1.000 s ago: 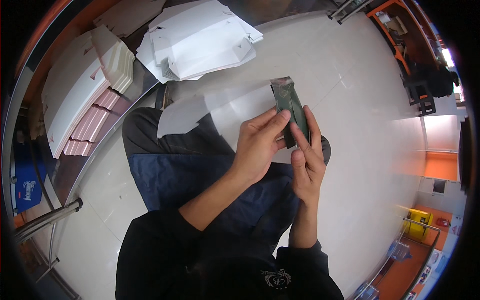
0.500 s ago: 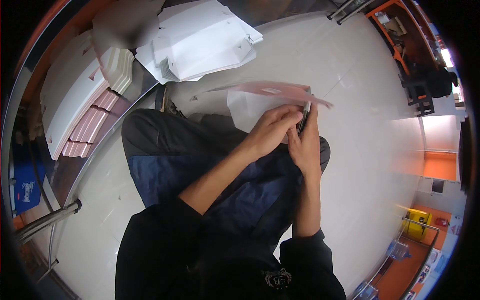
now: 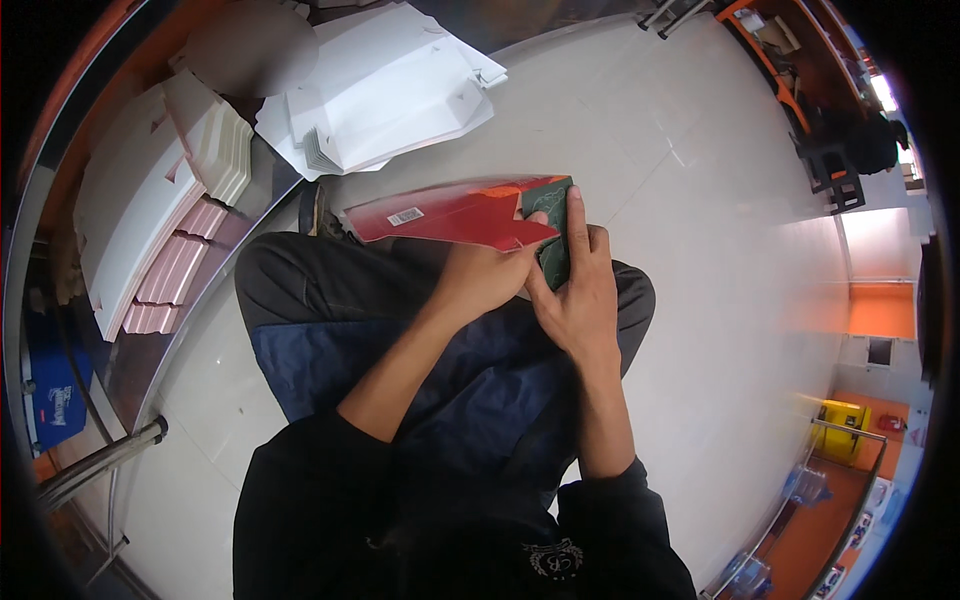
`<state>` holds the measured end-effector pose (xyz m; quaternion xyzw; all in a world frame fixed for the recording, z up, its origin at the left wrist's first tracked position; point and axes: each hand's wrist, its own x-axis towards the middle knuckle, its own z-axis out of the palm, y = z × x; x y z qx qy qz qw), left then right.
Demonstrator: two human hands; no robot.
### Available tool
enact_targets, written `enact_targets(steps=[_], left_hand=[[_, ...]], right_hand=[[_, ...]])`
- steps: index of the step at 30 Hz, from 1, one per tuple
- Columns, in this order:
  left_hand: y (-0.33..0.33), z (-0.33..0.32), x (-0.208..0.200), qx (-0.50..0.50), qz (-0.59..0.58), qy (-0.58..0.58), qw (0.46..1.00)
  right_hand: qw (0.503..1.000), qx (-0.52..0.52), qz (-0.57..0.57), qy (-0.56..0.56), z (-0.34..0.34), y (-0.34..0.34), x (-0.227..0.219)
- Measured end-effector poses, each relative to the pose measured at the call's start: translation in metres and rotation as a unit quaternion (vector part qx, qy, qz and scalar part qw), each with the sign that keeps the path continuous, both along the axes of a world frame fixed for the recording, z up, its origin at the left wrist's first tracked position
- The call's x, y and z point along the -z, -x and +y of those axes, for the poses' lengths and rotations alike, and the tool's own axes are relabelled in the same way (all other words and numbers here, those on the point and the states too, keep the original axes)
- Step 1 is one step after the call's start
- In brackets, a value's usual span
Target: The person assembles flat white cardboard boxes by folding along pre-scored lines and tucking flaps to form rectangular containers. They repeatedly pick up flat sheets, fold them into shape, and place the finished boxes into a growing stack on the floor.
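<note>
Over my crossed legs I hold a partly folded cardboard box point(image 3: 440, 213), with a red printed face, a dark green panel and a small barcode patch. My left hand point(image 3: 487, 278) is closed on the box just under the pointed red flap, which hides part of its fingers. My right hand point(image 3: 580, 290) grips the green panel from the right, thumb on its near side and index finger stretched along its edge. The red face is tilted up toward me and reaches out to the left.
Flat white box blanks point(image 3: 400, 90) lie stacked ahead to the left. More stacked blanks with pink edges point(image 3: 150, 210) rest on a dark surface at the left, near a metal leg point(image 3: 105, 462). A black stool point(image 3: 832, 178) stands far right. Pale tiled floor point(image 3: 720, 300) surrounds me.
The box has turned from a blurred, nearly edge-on position so its red face and green panel now show. Both my hands have shifted slightly left with it.
</note>
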<state>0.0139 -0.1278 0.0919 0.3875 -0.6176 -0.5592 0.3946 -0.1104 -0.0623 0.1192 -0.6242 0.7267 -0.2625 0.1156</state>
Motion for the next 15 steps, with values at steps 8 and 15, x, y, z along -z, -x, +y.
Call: enact_targets(steps=[8,15], left_hand=[[0.009,0.005,0.000,0.019,0.008,0.041,0.999],[-0.027,-0.015,0.011,-0.029,-0.029,0.122,0.992]], right_hand=[[0.989,0.005,-0.146,0.015,-0.012,0.019,0.016],[0.931,0.129,-0.325,-0.103,-0.080,0.104,0.053]])
